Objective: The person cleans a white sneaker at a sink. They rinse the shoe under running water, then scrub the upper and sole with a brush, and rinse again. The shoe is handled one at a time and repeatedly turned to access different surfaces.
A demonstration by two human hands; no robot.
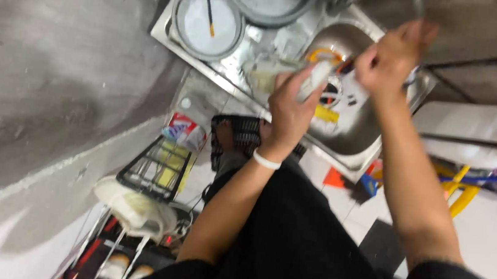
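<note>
over a steel sink point(355, 146) set in a grey counter point(52, 76), the left hand point(291, 110) grips a blurred pale dish point(267, 74); the right hand point(392, 56) curls nearby, its hold unclear. white floor lies beyond.

Both forearms are bare from the short black sleeves down. The left hand point(291, 110) has a thin white band point(266, 160) at the wrist, perhaps a bracelet or hair tie. The right hand point(392, 56) wears nothing, as far as the blur shows. A black garment covers the torso.
</note>
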